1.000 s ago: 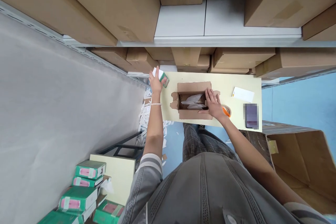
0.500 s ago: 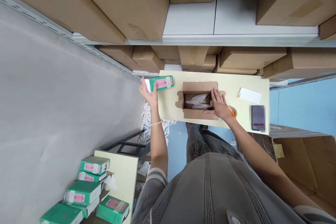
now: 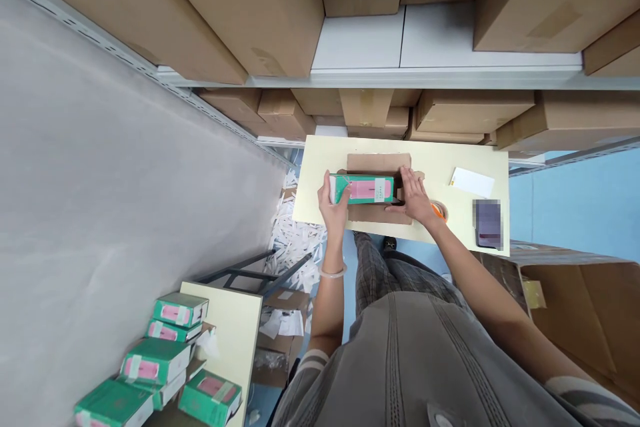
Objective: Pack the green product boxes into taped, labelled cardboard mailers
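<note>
My left hand [image 3: 334,203] grips the left end of a green box [image 3: 367,189] with a pink picture on its face. This box lies level over the opening of a small cardboard carton [image 3: 379,161], whose long flaps are spread out on the table. It hides most of the carton's inside, so I cannot tell how deep it sits. At the carton's right end rests my right hand [image 3: 414,198], fingers stretched along the end flap and thumb apart, holding nothing.
On the table [image 3: 315,153], a roll of tape [image 3: 439,211], a white card [image 3: 472,182] and a phone [image 3: 488,223] lie to the right. Shelves with cardboard boxes rise behind. Several green boxes [image 3: 155,360] are stacked on a lower-left table; a large open carton [image 3: 575,307] stands lower right.
My left hand has carried the green box rightward from beyond the table's left edge to over the carton. My right hand has stayed at the carton's right end.
</note>
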`<state>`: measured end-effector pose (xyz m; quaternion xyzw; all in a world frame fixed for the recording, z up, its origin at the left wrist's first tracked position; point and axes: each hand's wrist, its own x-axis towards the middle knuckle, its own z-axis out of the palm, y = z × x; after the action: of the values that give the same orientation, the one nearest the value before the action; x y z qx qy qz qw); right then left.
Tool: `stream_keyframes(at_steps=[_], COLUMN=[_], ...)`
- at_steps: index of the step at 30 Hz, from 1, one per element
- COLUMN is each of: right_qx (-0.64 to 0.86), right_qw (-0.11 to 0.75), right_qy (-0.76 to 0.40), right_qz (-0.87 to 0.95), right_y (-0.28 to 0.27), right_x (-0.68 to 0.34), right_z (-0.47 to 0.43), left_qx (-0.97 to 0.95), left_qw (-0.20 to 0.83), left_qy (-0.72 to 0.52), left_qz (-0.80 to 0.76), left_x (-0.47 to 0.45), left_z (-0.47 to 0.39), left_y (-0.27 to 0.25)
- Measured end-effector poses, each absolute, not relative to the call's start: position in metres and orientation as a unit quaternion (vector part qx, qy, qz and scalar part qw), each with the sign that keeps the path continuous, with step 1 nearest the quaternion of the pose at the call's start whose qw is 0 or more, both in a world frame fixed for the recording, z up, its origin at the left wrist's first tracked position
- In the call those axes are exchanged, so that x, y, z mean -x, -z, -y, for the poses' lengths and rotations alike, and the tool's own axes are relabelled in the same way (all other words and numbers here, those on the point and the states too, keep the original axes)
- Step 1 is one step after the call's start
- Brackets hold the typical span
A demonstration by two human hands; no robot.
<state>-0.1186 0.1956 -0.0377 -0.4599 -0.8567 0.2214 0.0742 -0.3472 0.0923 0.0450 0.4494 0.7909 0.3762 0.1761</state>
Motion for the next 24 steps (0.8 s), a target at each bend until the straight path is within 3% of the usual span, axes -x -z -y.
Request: stream_keyframes(at_steps=[9, 14, 18, 24], right_qx=[0.457, 0.47, 0.443, 0.468], right_qw=[0.106, 0.182, 0.249, 0.269], right_qy=[-0.251, -0.301, -0.338, -0.342], right_qz=[0.847, 0.81, 0.792, 0.769], right_y=[0.034, 0.038, 0.042, 0.049], right_x=[0.119, 0.108, 0.1, 0.105], right_z=[-0.197, -0.195, -0.189, -0.174], left_qx=[-0.389, -0.367, -0.37, -0.341], left_qw=[0.19, 0.211, 0.241, 0.312], left_qy=[-0.433, -0.477, -0.467, -0.427], left_qz=[-0.791, -0.77, -0.766, -0.777], left_x=[0.328, 0.321, 0.314, 0.307], left_z=[-0.112, -0.114, -0.118, -0.125], left_y=[-0.037, -0.031, -0.022, 0.002])
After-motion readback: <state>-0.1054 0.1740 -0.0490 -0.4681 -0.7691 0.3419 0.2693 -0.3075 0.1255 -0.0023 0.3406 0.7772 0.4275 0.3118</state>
